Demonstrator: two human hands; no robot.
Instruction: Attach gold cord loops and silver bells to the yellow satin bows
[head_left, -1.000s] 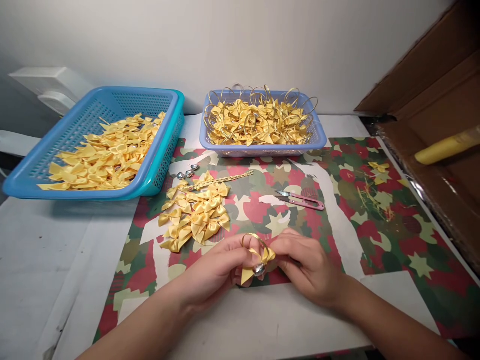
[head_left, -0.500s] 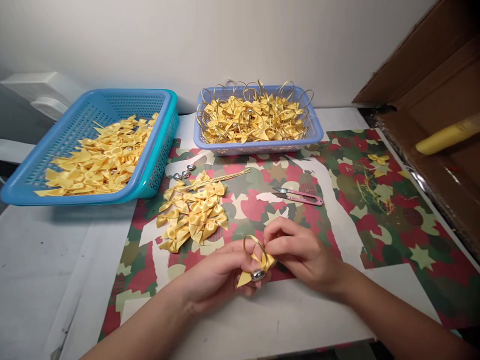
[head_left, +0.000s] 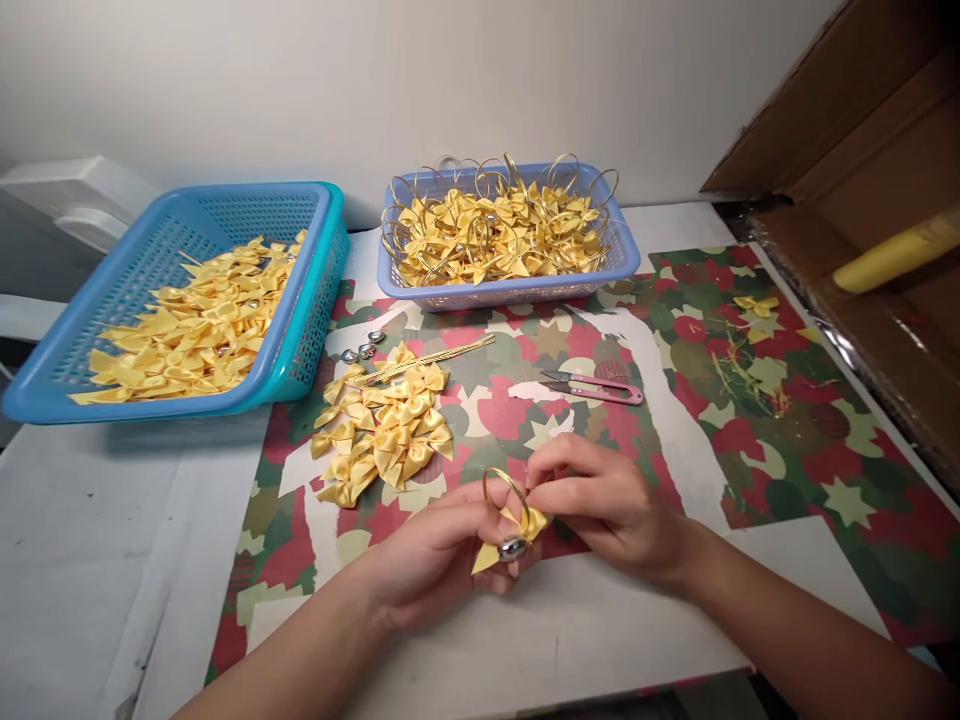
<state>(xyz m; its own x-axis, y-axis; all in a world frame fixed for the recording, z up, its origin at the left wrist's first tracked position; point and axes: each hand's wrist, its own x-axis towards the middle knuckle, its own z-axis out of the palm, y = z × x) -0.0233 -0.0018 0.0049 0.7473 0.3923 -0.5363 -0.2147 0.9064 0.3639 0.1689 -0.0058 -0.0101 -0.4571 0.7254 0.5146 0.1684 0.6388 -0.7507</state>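
Observation:
Near the front of the table, my left hand (head_left: 442, 545) is closed on a yellow satin bow (head_left: 534, 524). A shiny silver bell (head_left: 512, 548) sits at the bow's middle, and a gold wire tie (head_left: 487, 484) arches above it in a loop. My right hand (head_left: 607, 505) pinches at the loop's right side by the bow; its fingertips are partly hidden, so what exactly lies between them is unclear. Left of my hands lies a pile of yellow bows (head_left: 397, 440), with a bundle of straight gold ties (head_left: 442, 358) across its top and several silver bells (head_left: 366, 351) behind.
Pink-handled thread snips (head_left: 607, 390) lie beyond my right hand. At the back stands a purple basket (head_left: 510, 290) of bows with wire loops. Stacked blue baskets (head_left: 300, 300) with more bows are at left. Thread scraps (head_left: 739, 375) and a cardboard box (head_left: 847, 190) are at right.
The view has shifted slightly. Both hands keep nearly the same hold on the bow and wire loop; nothing has been let go or picked up.

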